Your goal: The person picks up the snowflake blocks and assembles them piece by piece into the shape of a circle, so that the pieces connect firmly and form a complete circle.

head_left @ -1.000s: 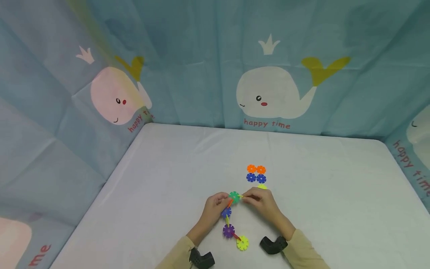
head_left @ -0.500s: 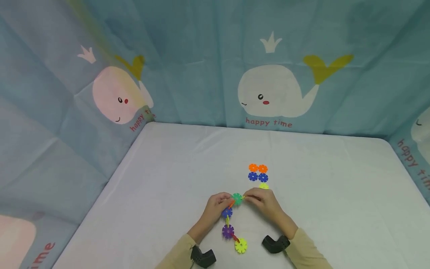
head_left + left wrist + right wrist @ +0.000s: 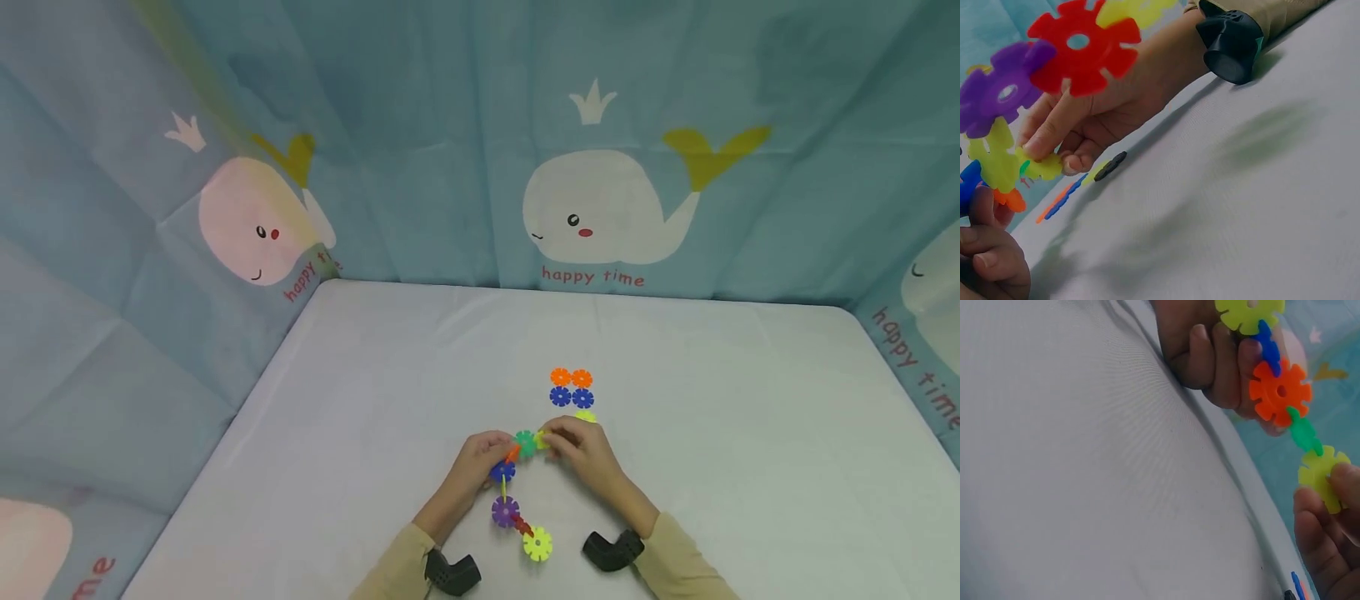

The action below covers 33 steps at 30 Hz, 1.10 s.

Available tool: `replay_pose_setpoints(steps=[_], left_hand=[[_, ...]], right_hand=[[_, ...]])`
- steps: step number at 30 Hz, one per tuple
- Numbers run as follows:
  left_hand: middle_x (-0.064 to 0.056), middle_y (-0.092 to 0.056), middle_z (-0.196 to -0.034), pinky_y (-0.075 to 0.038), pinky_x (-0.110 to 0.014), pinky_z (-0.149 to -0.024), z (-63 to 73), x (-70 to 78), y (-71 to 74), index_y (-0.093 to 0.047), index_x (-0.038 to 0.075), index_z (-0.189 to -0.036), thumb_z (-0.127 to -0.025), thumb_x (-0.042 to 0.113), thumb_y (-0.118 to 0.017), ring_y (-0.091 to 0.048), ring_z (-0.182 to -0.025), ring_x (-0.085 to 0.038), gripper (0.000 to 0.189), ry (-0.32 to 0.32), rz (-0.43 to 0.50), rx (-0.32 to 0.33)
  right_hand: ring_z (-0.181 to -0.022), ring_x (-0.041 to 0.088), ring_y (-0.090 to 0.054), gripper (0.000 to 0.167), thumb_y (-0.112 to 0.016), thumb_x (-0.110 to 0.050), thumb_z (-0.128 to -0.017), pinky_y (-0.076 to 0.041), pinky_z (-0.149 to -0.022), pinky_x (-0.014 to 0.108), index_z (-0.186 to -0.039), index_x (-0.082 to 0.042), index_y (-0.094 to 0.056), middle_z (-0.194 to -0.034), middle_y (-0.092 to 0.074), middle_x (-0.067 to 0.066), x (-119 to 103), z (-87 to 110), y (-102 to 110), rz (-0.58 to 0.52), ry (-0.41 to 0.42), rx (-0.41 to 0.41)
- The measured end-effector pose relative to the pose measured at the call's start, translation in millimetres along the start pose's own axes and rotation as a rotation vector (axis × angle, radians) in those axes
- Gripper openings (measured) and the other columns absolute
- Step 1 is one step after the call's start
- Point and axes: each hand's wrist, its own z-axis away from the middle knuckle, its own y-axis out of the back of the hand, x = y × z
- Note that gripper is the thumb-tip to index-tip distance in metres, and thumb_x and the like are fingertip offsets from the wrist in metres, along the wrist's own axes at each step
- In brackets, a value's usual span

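Note:
A chain of notched plastic discs hangs between my hands. My left hand [image 3: 477, 462] grips it near the orange disc [image 3: 1280, 392], beside the blue disc [image 3: 503, 472]. Between thumb and fingers of my right hand [image 3: 588, 450] is a yellow notched disc [image 3: 1322, 475], slotted to the green disc [image 3: 525, 443]. Below my left hand the chain runs through an edge-on yellow disc [image 3: 997, 156], a purple disc [image 3: 506, 512] and a red disc [image 3: 1082, 47]. It ends in another yellow disc [image 3: 537, 544]. My fingers partly cover the held discs.
Beyond my right hand, two orange discs [image 3: 561, 377], two blue discs [image 3: 560, 397] and a partly hidden yellow disc [image 3: 586, 415] lie on the white table [image 3: 390, 375]. A black disc [image 3: 1110, 166] lies there too. Whale-printed cloth [image 3: 420, 167] stands behind the table.
The yellow disc in my right hand, earlier seen nearly edge-on, now shows more of its face beside the green disc. Both hands stay almost in place; the chain's lower end shifts slightly.

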Motion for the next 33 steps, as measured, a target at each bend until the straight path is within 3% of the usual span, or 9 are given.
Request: replay_pose_setpoints(steps=[7,9,14,19,24,29,33], left_hand=[[0.001,-0.049,-0.057,-0.028,-0.017,-0.035,0.9,-0.3,1.0,-0.061,-0.004,-0.09,-0.087,0.024,-0.058,-0.032,-0.038,-0.006,0.029,0.021,0.0,0.014],[0.001,-0.049,-0.057,-0.029,-0.017,-0.036,1.5,-0.1,1.0,-0.061,-0.005,-0.09,-0.088,0.024,-0.058,-0.032,-0.038,-0.006,0.028,0.032,0.008,0.019],[0.002,-0.05,-0.058,-0.029,-0.017,-0.037,9.8,18.7,-2.8,-0.059,-0.008,-0.092,-0.09,0.015,-0.054,-0.033,-0.039,-0.005,0.024,0.033,0.012,0.022],[0.002,-0.047,-0.056,-0.027,-0.018,-0.037,14.7,31.2,-6.8,-0.059,-0.009,-0.091,-0.09,0.01,-0.053,-0.03,-0.04,-0.005,0.02,0.035,-0.022,0.013],[0.002,-0.047,-0.057,-0.028,-0.019,-0.04,9.4,21.1,-6.2,-0.06,-0.008,-0.091,-0.089,0.01,-0.055,-0.032,-0.045,-0.006,0.019,-0.006,-0.009,0.02],[0.002,-0.046,-0.057,-0.028,-0.019,-0.039,1.3,1.7,-2.0,-0.061,-0.004,-0.09,-0.088,0.017,-0.058,-0.033,-0.044,-0.006,0.021,-0.011,-0.04,0.048],[0.002,-0.048,-0.059,-0.029,-0.019,-0.042,1.7,-1.9,-2.0,-0.061,-0.003,-0.089,-0.087,0.02,-0.059,-0.035,-0.047,-0.006,0.023,-0.043,-0.065,0.06]], right_hand=[[-0.053,0.027,-0.056,0.008,-0.056,0.011,-0.082,-0.048,-0.051,0.03,-0.086,0.007,-0.06,-0.069,-0.059,0.015,-2.7,0.0,0.4,-0.003,-0.019,0.022],[-0.054,0.028,-0.056,0.009,-0.056,0.012,-0.081,-0.048,-0.052,0.03,-0.086,0.007,-0.061,-0.07,-0.06,0.015,-2.7,-0.4,0.6,-0.011,0.006,0.004],[-0.058,0.026,-0.058,0.013,-0.056,0.015,-0.079,-0.049,-0.055,0.027,-0.085,0.005,-0.062,-0.075,-0.061,0.015,-4.2,-2.1,1.0,-0.018,0.09,-0.031],[-0.064,0.021,-0.059,0.017,-0.06,0.018,-0.074,-0.047,-0.06,0.022,-0.082,0.004,-0.064,-0.077,-0.063,0.013,-5.3,-2.1,3.1,0.043,0.187,-0.032],[-0.064,0.019,-0.06,0.018,-0.064,0.018,-0.07,-0.046,-0.06,0.02,-0.08,0.004,-0.066,-0.074,-0.063,0.014,-4.6,-3.3,4.0,0.087,0.259,-0.004],[-0.065,0.019,-0.061,0.017,-0.064,0.019,-0.069,-0.047,-0.061,0.019,-0.079,0.006,-0.066,-0.074,-0.064,0.013,-2.8,-1.9,1.6,0.059,0.242,-0.012],[-0.063,0.018,-0.06,0.015,-0.064,0.018,-0.07,-0.047,-0.06,0.019,-0.079,0.006,-0.066,-0.073,-0.064,0.012,-1.4,-0.2,-0.3,0.012,0.214,-0.016]])
